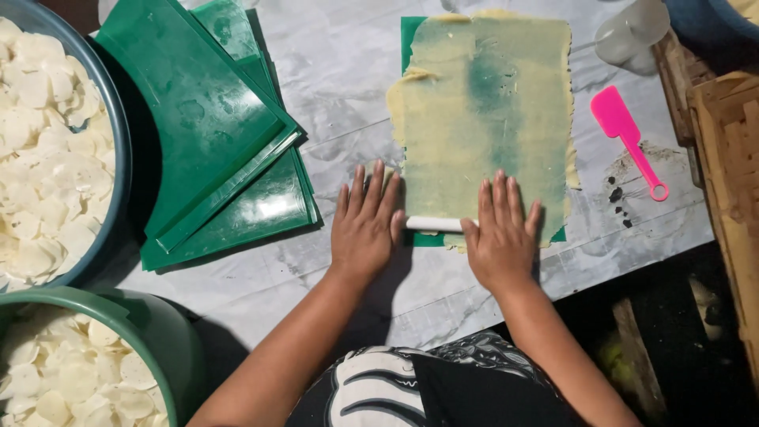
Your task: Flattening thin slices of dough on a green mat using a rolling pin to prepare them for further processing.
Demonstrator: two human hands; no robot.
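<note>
A thin sheet of pale yellow dough (482,111) lies spread over a green plastic mat (409,39) on the table. At the dough's near edge lies a white rolling pin (433,224). My left hand (365,225) rests flat on the pin's left end, fingers spread. My right hand (502,233) presses flat on its right part, over the dough's near edge. Most of the pin is hidden under my palms.
A stack of green plastic sheets (213,134) lies to the left. A blue basin (118,119) and a green basin (158,324) hold white round slices. A pink spatula (628,138) and a clear cup (632,32) lie right, beside a wooden crate (731,158).
</note>
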